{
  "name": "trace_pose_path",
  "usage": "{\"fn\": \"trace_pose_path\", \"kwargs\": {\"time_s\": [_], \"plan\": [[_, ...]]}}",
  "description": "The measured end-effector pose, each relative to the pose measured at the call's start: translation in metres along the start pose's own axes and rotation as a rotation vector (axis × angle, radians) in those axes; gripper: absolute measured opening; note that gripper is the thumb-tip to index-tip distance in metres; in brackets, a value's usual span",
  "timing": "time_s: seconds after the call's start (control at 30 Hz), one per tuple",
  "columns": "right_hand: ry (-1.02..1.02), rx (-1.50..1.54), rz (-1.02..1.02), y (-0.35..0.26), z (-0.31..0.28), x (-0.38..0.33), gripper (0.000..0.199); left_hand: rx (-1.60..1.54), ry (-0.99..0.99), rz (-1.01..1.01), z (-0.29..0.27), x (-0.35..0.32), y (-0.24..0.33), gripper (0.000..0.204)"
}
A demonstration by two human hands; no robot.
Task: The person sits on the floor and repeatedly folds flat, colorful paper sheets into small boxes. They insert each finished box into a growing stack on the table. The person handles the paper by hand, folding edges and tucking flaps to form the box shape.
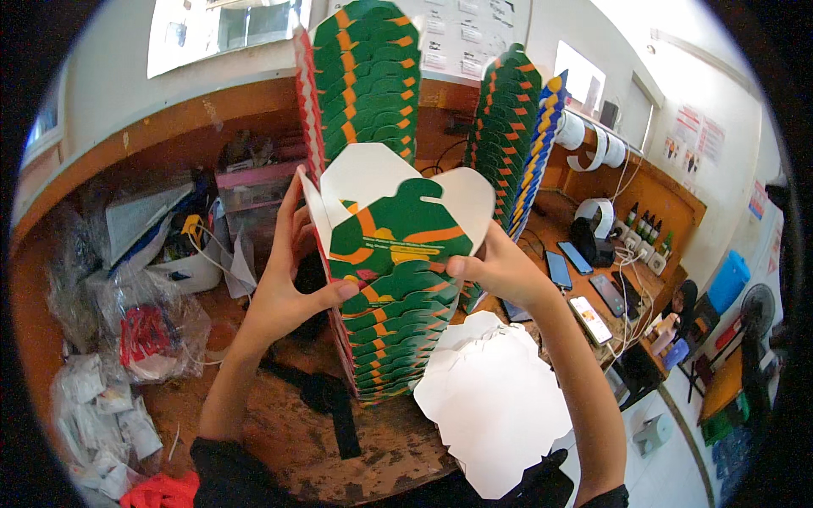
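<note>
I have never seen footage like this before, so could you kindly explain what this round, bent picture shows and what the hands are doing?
There is no machine here: a person wears a wide fisheye camera on the head, looking down at their own two bare hands, which is why straight edges curve near the rim. The left hand and right hand together hold a green, orange and white folded carton, its white flaps open at the top. Just below it stands a nested stack of cartons on a worn wooden table. A pile of flat white blanks lies at the lower right, taller carton stacks rise behind, plastic bags sit at the left, and phones lie on a side counter at the right.
</note>
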State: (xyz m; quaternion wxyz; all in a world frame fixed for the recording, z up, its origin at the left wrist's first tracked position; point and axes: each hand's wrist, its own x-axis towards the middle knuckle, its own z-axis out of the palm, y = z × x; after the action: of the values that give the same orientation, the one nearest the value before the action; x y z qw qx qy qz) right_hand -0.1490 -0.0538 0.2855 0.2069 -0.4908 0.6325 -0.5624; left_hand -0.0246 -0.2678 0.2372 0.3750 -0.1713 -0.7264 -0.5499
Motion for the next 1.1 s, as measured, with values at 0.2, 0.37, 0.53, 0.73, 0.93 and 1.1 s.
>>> {"fn": "trace_pose_path", "kwargs": {"time_s": [0.2, 0.37, 0.53, 0.73, 0.93, 1.1], "plan": [[0.076, -0.064, 0.013, 0.005, 0.006, 0.004, 0.072, -0.161, 0.084, -0.057, 0.006, -0.003, -0.005, 0.105], [0.036, -0.034, -0.132, 0.005, 0.001, 0.008, 0.074, -0.207, 0.159, -0.1, 0.004, -0.005, 0.002, 0.094], [0.076, -0.074, -0.349, 0.01, -0.003, 0.022, 0.06, -0.195, 0.108, -0.013, 0.006, -0.007, -0.001, 0.09], [0.252, -0.046, -0.275, 0.03, 0.006, 0.015, 0.044, -0.084, -0.009, -0.058, 0.002, -0.008, -0.005, 0.089], [0.151, 0.123, -0.238, 0.032, 0.003, 0.012, 0.054, -0.112, 0.015, -0.084, 0.003, -0.007, -0.003, 0.093], [0.241, 0.204, -0.197, 0.038, 0.009, 0.016, 0.068, -0.034, 0.034, -0.078, 0.003, -0.009, -0.005, 0.096]]}}
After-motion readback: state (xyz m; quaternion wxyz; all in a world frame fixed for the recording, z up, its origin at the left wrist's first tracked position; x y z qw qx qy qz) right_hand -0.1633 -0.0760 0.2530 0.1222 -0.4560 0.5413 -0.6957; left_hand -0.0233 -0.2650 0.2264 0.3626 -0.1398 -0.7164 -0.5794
